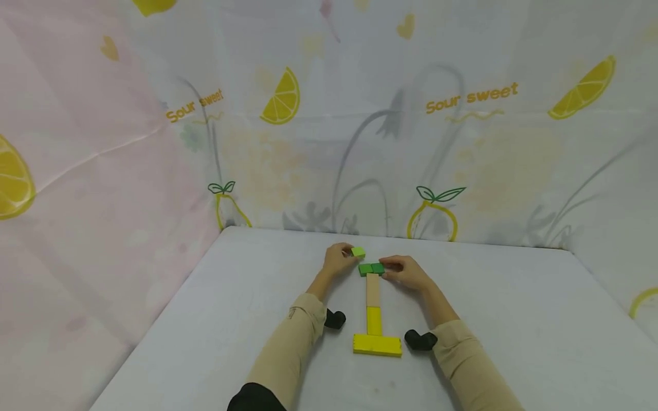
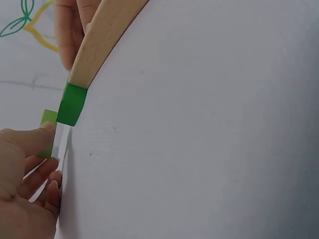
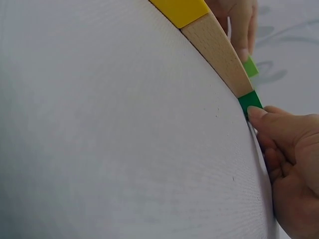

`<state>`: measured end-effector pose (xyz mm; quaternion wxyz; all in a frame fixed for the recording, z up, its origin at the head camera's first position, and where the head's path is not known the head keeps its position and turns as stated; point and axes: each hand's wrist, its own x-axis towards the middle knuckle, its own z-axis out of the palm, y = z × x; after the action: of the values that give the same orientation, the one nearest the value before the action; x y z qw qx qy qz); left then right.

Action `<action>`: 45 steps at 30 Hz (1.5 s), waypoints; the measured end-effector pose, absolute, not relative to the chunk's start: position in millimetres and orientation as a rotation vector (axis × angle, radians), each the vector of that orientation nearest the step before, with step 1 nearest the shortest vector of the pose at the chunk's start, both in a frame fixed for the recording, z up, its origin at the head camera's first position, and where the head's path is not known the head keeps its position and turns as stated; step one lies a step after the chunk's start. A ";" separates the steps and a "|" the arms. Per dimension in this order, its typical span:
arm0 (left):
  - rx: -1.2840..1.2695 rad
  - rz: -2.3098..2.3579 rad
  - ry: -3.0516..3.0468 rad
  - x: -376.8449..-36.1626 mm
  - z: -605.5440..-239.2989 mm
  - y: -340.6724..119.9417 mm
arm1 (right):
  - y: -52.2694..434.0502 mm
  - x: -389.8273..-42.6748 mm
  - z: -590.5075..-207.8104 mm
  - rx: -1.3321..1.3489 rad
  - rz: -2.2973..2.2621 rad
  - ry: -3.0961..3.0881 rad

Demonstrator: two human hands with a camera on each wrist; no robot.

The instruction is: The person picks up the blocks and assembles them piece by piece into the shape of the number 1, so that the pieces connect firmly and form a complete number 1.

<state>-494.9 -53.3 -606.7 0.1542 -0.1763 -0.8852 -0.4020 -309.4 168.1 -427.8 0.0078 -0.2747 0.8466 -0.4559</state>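
Note:
In the head view my left hand [image 1: 339,258] pinches a light green block [image 1: 358,252] between thumb and fingers, just beyond two darker green blocks. Of these, the left green block [image 1: 365,269] and the right green block [image 1: 377,268] lie side by side. My right hand [image 1: 406,272] grips the right one at its outer end; its thumb [image 3: 257,112] lies on that block in the right wrist view. A plain wooden block [image 1: 372,290] runs from the green pair toward me. It meets a yellow block [image 1: 374,321], which ends at a wide yellow block [image 1: 377,345] set crosswise.
All the blocks lie on a white-covered table [image 1: 514,342]. Behind it hangs a cloth backdrop [image 1: 319,171] printed with lemons. Black wrist-worn pieces stick out inward from both sleeves, the left piece [image 1: 335,319] and the right piece [image 1: 420,341], either side of the blocks.

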 end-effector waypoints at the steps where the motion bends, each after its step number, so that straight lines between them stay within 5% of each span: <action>1: -0.505 -1.182 -2.537 -490.9 -605.2 -55.5 | 168.2 -310.3 -429.2 -0.863 -1.434 2.647; 10: -0.556 -1.331 -2.634 -357.4 -468.9 -73.4 | 175.1 -332.1 -458.0 -0.864 -1.433 2.655; 13: -0.555 -1.299 -2.663 -337.7 -451.8 -76.2 | 176.6 -335.2 -461.8 -0.867 -1.444 2.662; 45: -0.476 -1.174 -2.762 -321.2 -453.7 -72.1 | 165.8 -308.4 -427.7 -0.859 -1.416 2.666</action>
<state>-321.2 -72.1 -453.7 0.0517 -0.1564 -0.9077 -0.3858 -308.4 165.8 -427.7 0.0013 -0.2737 0.8495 -0.4512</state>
